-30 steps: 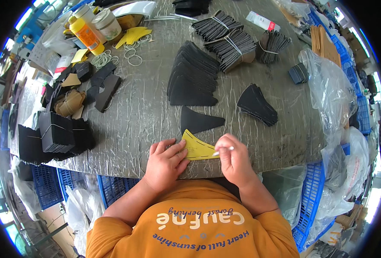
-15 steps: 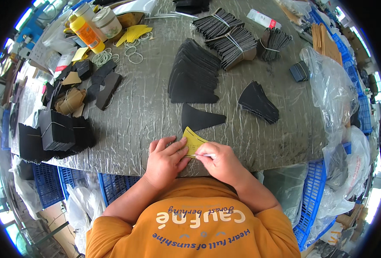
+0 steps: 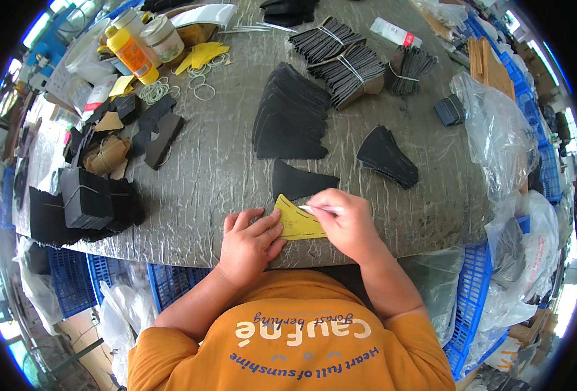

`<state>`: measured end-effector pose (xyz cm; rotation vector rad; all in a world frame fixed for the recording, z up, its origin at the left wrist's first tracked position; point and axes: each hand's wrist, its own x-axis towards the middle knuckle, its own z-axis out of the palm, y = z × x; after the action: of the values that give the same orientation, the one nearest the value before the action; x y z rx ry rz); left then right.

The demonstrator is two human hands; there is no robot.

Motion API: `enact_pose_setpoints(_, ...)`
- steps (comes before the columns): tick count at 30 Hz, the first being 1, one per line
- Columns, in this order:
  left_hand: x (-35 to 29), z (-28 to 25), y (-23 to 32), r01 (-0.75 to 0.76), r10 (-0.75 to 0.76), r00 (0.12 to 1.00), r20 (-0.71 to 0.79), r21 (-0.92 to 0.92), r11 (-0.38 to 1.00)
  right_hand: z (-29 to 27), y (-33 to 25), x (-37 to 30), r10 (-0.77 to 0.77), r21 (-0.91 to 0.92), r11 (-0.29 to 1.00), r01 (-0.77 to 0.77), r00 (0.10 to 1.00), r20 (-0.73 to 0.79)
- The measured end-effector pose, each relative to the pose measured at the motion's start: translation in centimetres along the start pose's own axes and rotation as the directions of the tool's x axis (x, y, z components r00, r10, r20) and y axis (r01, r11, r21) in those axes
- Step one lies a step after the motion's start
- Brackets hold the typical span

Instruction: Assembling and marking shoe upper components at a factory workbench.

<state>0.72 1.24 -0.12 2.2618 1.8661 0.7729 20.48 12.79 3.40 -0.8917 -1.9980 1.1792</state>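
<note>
I am pinning the yellow template (image 3: 296, 225) to the tabletop (image 3: 194, 195), left hand (image 3: 248, 241) spread, while the right hand (image 3: 347, 220), pinching a white pen (image 3: 331, 209), is shifting to the upper curve, apparently advancing the marking.

Left fingers (image 3: 264, 224) flat and slightly spread, right fingers (image 3: 327, 197) pinched together

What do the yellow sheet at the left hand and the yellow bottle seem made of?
Yellow sheet: perhaps stiff card or plastic, smooth; it lies flat with crisp edges. Yellow bottle: probably smooth plastic, given its even, bright colour.
</note>
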Motion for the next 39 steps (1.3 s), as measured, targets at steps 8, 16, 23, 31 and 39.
enact_pose_setpoints(8,-0.2,0.3,0.0,0.007,-0.007,1.0,-0.003,-0.012,1.0,2.1,1.6,1.2,-0.044,-0.031,0.998,0.045,0.998,0.04)
enact_pose_setpoints(16,-0.1,0.2,-0.2,0.012,-0.012,1.0,-0.006,-0.004,1.0,-2.7,1.7,-3.1,0.191,-0.005,0.982,-0.191,0.982,-0.007)
enact_pose_setpoints(23,0.0,0.4,-0.1,-0.015,0.016,0.999,-0.028,0.011,1.0,-0.8,1.3,-2.0,-0.068,-0.467,0.878,0.102,0.994,0.089)
enact_pose_setpoints(31,1.3,0.3,0.3,0.042,-0.043,0.999,-0.01,-0.117,0.992,-5.7,-0.1,-0.3,0.328,-0.211,0.921,-0.329,0.944,-0.039)
enact_pose_setpoints(39,1.6,1.5,0.2,-0.102,0.108,0.985,0.131,-0.058,0.993,-14.4,5.0,2.5,0.198,-0.38,0.868,-0.32,0.925,-0.325)
